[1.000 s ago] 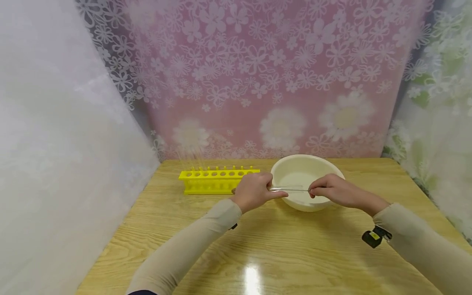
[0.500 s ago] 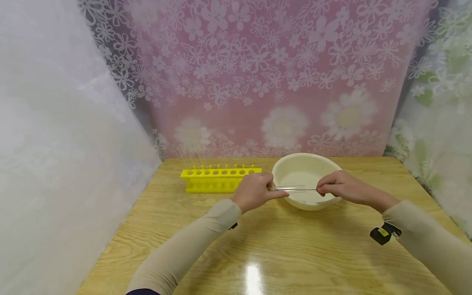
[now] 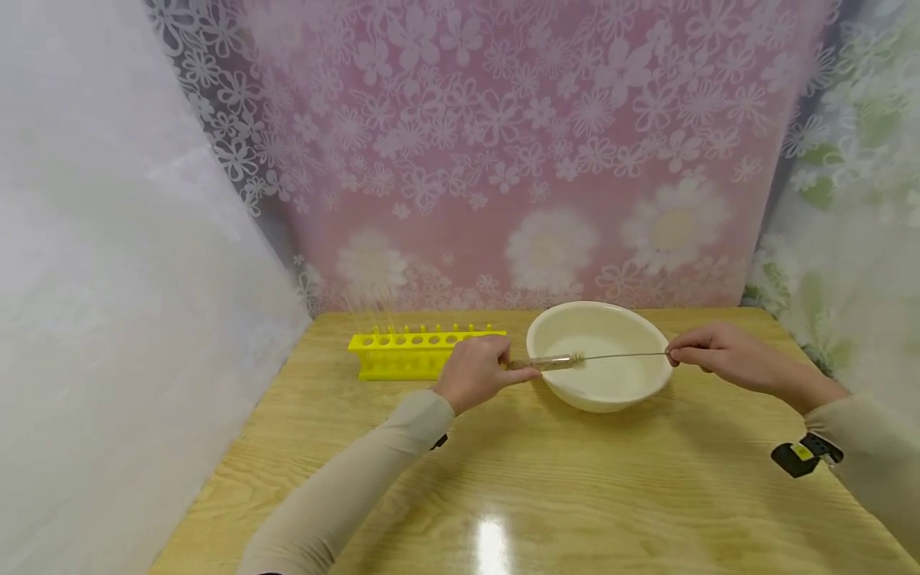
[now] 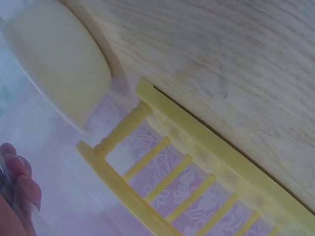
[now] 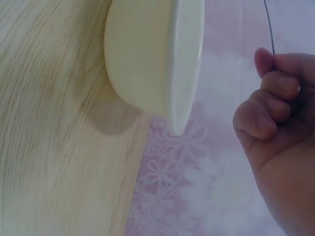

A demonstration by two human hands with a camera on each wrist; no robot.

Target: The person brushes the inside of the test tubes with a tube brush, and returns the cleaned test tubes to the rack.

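Observation:
My left hand (image 3: 476, 369) grips a clear glass test tube (image 3: 555, 363), held sideways with its mouth to the right over the basin's left part. Between thumb and fingers, my right hand (image 3: 726, 355) pinches the thin wire handle of a test tube brush (image 3: 625, 355). Pale bristles fill much of the visible tube and stick out a little at its mouth. In the right wrist view the wire (image 5: 268, 24) rises from the fingertips. Beneath the brush stands a cream basin (image 3: 604, 395). Only fingertips and part of the tube show at the left wrist view's edge.
A yellow test tube rack (image 3: 402, 371) stands left of the basin, with several clear tubes upright in its left end. The left hand partly covers its right end. Floral curtains (image 3: 517, 160) enclose the back and sides of the wooden table (image 3: 575, 487).
My right hand has moved right, drawing the brush wire out so the bristles now show inside the tube and at its mouth. My left hand with the tube has shifted slightly left.

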